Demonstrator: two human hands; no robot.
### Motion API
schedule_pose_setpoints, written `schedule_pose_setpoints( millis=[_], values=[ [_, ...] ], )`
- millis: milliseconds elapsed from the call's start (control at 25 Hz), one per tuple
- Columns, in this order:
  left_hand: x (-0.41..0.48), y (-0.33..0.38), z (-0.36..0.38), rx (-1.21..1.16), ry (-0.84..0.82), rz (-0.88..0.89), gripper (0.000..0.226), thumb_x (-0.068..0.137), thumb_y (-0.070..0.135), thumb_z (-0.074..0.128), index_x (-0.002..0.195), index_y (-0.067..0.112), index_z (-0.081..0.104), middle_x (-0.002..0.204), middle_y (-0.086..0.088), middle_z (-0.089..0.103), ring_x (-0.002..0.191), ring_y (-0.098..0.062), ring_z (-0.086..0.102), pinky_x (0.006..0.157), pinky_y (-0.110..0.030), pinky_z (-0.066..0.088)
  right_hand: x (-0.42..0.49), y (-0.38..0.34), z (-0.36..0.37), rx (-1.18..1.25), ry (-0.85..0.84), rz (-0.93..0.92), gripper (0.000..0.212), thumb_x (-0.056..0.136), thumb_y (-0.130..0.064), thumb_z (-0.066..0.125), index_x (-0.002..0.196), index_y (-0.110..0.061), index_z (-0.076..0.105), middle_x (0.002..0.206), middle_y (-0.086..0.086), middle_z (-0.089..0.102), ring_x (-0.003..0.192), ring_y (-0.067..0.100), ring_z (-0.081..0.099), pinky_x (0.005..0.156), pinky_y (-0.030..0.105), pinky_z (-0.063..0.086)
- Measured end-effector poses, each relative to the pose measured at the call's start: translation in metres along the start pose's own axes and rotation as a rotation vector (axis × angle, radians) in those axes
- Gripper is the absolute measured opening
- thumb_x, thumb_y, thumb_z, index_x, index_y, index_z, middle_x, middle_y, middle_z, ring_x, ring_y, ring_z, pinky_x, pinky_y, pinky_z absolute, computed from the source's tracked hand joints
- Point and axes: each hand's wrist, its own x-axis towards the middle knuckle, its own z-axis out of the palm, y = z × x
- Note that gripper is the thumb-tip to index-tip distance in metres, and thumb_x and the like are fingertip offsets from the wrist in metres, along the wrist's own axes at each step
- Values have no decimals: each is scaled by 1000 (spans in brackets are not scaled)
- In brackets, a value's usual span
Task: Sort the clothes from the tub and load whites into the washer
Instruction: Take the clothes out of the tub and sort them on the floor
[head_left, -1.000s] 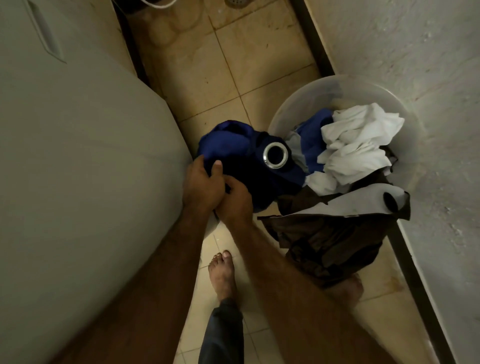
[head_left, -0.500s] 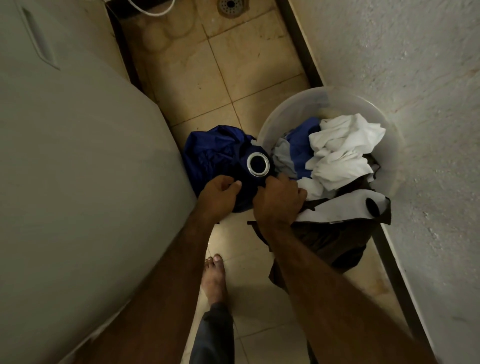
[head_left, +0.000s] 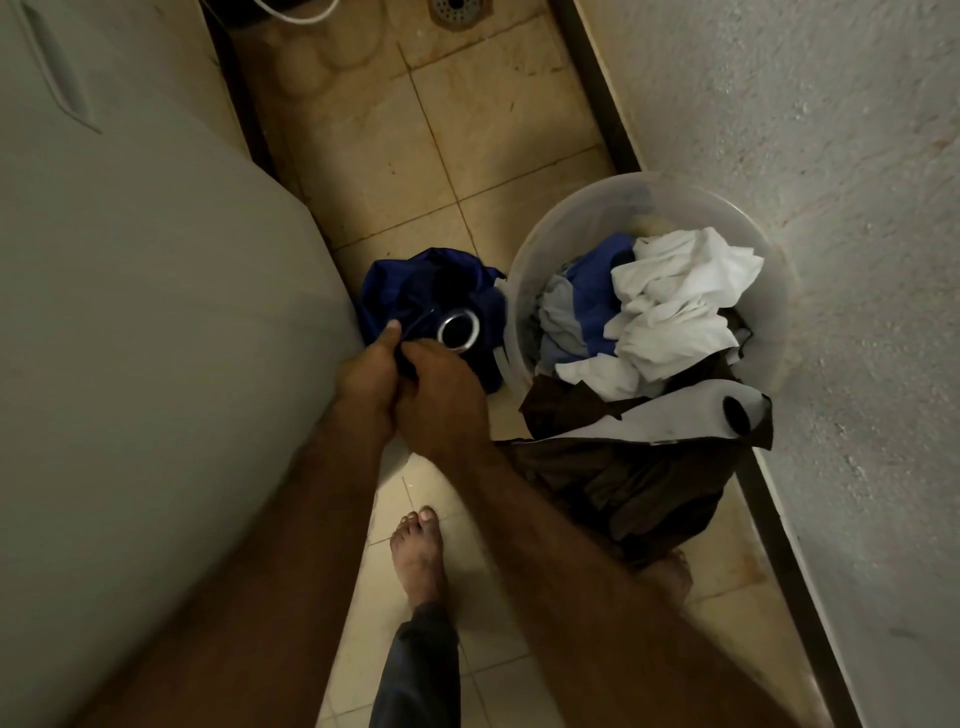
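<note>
Leftward, a large pale grey washer cabinet (head_left: 130, 338) stands on the beige tiled floor (head_left: 467, 130). A round translucent plastic tub (head_left: 561, 218) sits at the floor's right edge, by the wall. It is heaped with crumpled white cloth (head_left: 675, 291), and a dark brown garment (head_left: 623, 478) spills over its rim. The left hand (head_left: 366, 379) and right hand (head_left: 441, 400), pressed together, both grip a dark blue garment (head_left: 415, 280) with a silver metal ring (head_left: 457, 327), bunched between washer and tub.

Home laundry rm, washer (head_left: 130, 312), floor drain (head_left: 454, 8)
</note>
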Motion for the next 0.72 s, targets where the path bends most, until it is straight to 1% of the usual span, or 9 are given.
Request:
schedule_pose_setpoints(
  millis=[80, 200, 280, 360, 440, 520, 600, 680, 720],
  values=[
    [4, -6, 4, 76, 101, 41, 48, 98, 36, 66, 137, 9, 60, 127, -16, 70, 106, -31, 70, 72, -36, 57, -4, 10, -1, -12, 8, 12, 29, 88, -10, 57, 116, -12, 66, 112, 4, 67, 101, 20, 63, 92, 35, 52],
    [-5, -16, 18, 165, 142, 152, 43, 97, 22, 69, 137, 10, 58, 122, -14, 69, 105, -31, 68, 81, -39, 58, -5, 24, -6, -13, 74, 74, 22, 90, -15, 54, 108, -12, 68, 106, 3, 67, 95, 19, 63, 87, 38, 53],
    [-14, -21, 28, 196, 90, 181, 23, 99, 15, 66, 121, 10, 67, 102, -13, 71, 86, -26, 67, 64, -29, 56, -5, 30, -19, -28, 152, 98, 20, 93, -19, 52, 103, -13, 68, 103, 4, 67, 92, 18, 62, 86, 39, 53],
    [-30, -25, 45, 234, 20, 193, 15, 101, 14, 61, 113, 11, 68, 90, -9, 69, 70, -19, 64, 50, -23, 53, -6, 38, -41, -138, 260, 83, 20, 94, -23, 53, 104, -14, 68, 106, 4, 66, 97, 19, 61, 90, 39, 51],
    [-43, -31, 68, 254, -31, 239, 11, 102, 13, 58, 106, 13, 68, 96, -10, 72, 77, -20, 68, 63, -27, 60, -7, 52, -72, -335, 359, 58, 27, 90, -27, 58, 113, -16, 66, 123, 7, 62, 116, 24, 57, 102, 43, 45],
    [-52, -38, 91, 284, -82, 298, 8, 100, 12, 60, 99, 16, 67, 100, -10, 73, 83, -23, 70, 73, -34, 59, -1, 75, -109, -568, 403, 123, 47, 85, -33, 62, 131, -22, 57, 146, 10, 47, 137, 32, 41, 113, 51, 32],
    [-63, -51, 113, 377, -173, 356, 5, 99, 14, 65, 101, 17, 67, 98, -7, 73, 83, -20, 69, 72, -32, 56, 7, 105, -150, -806, 358, 263, 74, 83, -43, 66, 149, -30, 37, 160, 15, 24, 147, 40, 23, 111, 60, 30],
    [-71, -67, 127, 514, -289, 398, 12, 96, 20, 70, 108, 16, 70, 101, -4, 74, 89, -18, 70, 80, -32, 58, 14, 137, -183, -927, 120, 362, 97, 81, -56, 66, 157, -33, 10, 164, 17, 2, 147, 45, 15, 105, 61, 36],
    [-72, -75, 130, 574, -336, 403, 16, 95, 23, 72, 110, 16, 72, 102, -2, 75, 92, -18, 71, 84, -34, 59, 17, 152, -193, -905, -31, 387, 99, 82, -55, 66, 157, -33, 5, 164, 17, 1, 145, 45, 20, 105, 60, 39]
  ],
)
